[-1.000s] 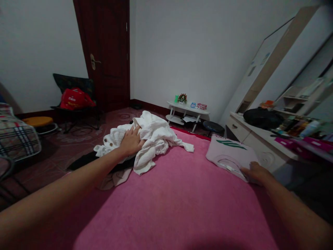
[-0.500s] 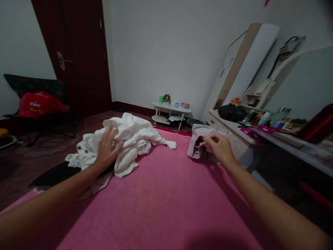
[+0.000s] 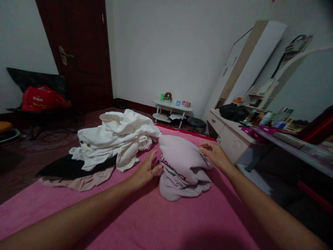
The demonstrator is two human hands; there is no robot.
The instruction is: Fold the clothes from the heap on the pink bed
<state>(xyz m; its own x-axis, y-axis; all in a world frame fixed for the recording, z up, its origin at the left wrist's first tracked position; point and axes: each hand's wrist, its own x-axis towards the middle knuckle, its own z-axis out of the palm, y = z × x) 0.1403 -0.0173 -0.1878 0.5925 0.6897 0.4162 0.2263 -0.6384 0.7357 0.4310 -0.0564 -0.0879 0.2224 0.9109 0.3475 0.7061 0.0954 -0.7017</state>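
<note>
a pale lilac printed top [image 3: 179, 152] lies bunched on the pink cover [image 3: 145, 222], mid-scene — the left hand [image 3: 146, 172] is loose, fingers apart, by its left edge; the right hand [image 3: 214, 155] meets its right edge, whether pinching i cannot tell. white clothing [image 3: 118, 133] is heaped farther left over a black garment [image 3: 67, 167].

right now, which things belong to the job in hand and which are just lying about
Job in hand:
pale pink garment, between the left hand and right hand
likely the white clothes and black cloth alongside

Just lying about, it seems:
red bag on the chair
plant on the low white table
dark stool
</note>
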